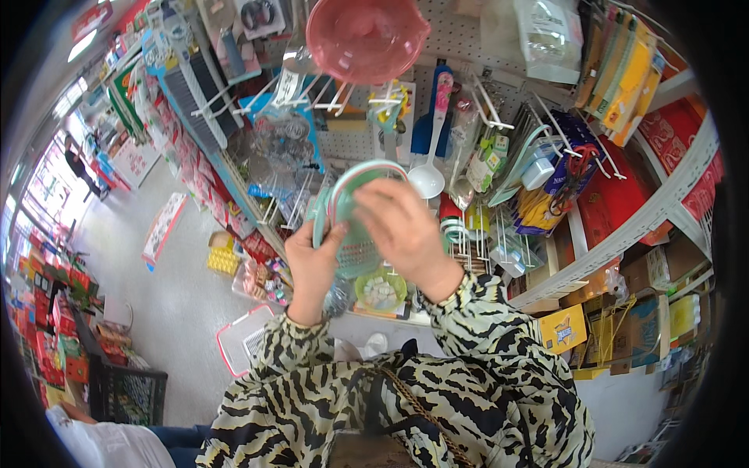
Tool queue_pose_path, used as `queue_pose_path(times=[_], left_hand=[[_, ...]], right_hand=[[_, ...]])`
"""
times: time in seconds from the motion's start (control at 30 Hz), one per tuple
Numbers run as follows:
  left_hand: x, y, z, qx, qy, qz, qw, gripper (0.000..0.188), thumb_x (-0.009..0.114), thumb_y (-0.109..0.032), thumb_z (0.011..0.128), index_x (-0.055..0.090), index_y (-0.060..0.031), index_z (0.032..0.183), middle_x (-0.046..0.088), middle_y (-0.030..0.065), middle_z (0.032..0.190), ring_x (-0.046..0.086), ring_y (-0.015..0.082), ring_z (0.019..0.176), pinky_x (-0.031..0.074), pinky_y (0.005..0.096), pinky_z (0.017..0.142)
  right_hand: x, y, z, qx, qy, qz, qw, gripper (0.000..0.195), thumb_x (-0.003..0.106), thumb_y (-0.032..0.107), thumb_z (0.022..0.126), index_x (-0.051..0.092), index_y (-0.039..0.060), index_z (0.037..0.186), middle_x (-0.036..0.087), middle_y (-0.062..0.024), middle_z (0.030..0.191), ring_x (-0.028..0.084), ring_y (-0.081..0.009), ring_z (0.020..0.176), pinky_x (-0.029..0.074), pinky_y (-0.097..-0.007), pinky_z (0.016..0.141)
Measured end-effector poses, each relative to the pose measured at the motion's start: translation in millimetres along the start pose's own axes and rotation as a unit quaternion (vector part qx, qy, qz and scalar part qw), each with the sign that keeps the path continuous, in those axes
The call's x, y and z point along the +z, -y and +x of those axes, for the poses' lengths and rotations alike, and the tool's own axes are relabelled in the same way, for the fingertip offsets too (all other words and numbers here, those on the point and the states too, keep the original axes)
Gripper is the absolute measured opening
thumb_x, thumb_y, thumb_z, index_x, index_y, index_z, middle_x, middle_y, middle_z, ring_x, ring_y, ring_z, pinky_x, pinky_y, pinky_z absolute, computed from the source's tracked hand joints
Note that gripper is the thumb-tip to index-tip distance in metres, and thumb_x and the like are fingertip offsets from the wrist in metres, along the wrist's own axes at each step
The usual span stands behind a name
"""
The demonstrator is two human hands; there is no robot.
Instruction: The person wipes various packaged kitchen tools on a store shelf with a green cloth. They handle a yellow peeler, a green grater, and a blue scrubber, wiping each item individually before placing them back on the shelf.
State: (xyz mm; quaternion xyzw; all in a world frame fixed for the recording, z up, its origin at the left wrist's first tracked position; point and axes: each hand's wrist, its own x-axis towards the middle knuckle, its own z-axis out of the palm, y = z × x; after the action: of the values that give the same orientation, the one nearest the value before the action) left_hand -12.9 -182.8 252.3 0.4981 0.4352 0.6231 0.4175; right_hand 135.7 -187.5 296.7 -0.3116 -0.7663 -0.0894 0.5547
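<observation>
My left hand [311, 260] grips the rims of pale green plastic strainer baskets [356, 254], thumb on the near side. At least two look nested, tilted on their side with the openings toward the right. One upper rim [370, 166] is white with a pink line. My right hand [406, 231] is in front of the opening, its fingers bent toward the inside and blurred by motion. Whether those fingers pinch anything cannot be seen. Behind the baskets, a white ladle [428, 180] hangs on the pegboard. Below them is a lime-green bowl [381, 279] holding small pale blocks.
A pink plastic bowl [368, 41] hangs overhead. White wire hooks [336, 96] jut toward me. Red-handled scissors [576, 175] hang at right, near a white shelf upright [638, 225]. A white plastic basket with a red rim [246, 339] lies on the floor. A person's sleeve [108, 441] shows lower left.
</observation>
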Motion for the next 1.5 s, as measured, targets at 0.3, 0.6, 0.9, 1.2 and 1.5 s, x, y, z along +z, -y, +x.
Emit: queue_pose_path(times=[0.3, 0.6, 0.9, 1.2, 1.5], left_hand=[[13, -20, 6, 0.02, 0.062, -0.098, 0.993, 0.015, 0.071, -0.009, 0.083, 0.067, 0.0007, 0.093, 0.062, -0.0027, 0.069, 0.045, 0.0019, 0.05, 0.032, 0.0189, 0.044], [53, -30, -7, 0.04, 0.139, -0.058, 0.988, 0.008, 0.069, -0.007, 0.083, 0.065, -0.0007, 0.082, 0.054, -0.0045, 0.061, 0.042, 0.002, 0.05, 0.032, 0.0203, 0.045], [60, -51, -28, 0.03, 0.149, -0.03, 0.988, 0.014, 0.072, -0.012, 0.082, 0.066, 0.0006, 0.084, 0.054, -0.0053, 0.062, 0.042, 0.0014, 0.052, 0.032, 0.0202, 0.046], [46, -51, -28, 0.046, 0.062, -0.072, 0.994, 0.014, 0.071, -0.012, 0.083, 0.066, 0.0013, 0.085, 0.054, -0.004, 0.061, 0.044, 0.0018, 0.049, 0.033, 0.0201, 0.044], [36, -56, -5, 0.063, -0.026, -0.066, 0.995, 0.019, 0.071, -0.016, 0.083, 0.066, 0.0013, 0.088, 0.05, -0.0052, 0.06, 0.041, 0.002, 0.046, 0.031, 0.0206, 0.04]], right_hand=[[-45, -12, 9, -0.011, 0.0, -0.083, 0.997, 0.026, 0.069, 0.001, 0.072, 0.063, 0.002, 0.098, 0.058, -0.0096, 0.094, 0.059, -0.0269, 0.081, 0.05, -0.0335, 0.068], [-65, 8, 49, -0.152, -0.054, -0.191, 0.968, 0.024, 0.072, 0.012, 0.07, 0.063, 0.0054, 0.092, 0.059, -0.0041, 0.094, 0.056, -0.0228, 0.084, 0.041, -0.0347, 0.075], [-92, 1, 60, -0.026, -0.044, -0.289, 0.956, 0.025, 0.067, 0.022, 0.08, 0.054, 0.0113, 0.062, 0.049, -0.003, 0.061, 0.054, -0.0229, 0.061, 0.04, -0.036, 0.065], [-74, -19, 26, 0.276, -0.154, 0.157, 0.936, 0.041, 0.042, 0.03, 0.101, 0.058, 0.0014, 0.076, 0.054, 0.0037, 0.066, 0.044, -0.0038, 0.06, 0.036, -0.0216, 0.055], [-24, -37, 15, 0.41, -0.202, 0.363, 0.812, 0.038, 0.049, 0.03, 0.099, 0.061, 0.0014, 0.077, 0.055, 0.0048, 0.067, 0.047, -0.0031, 0.063, 0.038, -0.0202, 0.057]])
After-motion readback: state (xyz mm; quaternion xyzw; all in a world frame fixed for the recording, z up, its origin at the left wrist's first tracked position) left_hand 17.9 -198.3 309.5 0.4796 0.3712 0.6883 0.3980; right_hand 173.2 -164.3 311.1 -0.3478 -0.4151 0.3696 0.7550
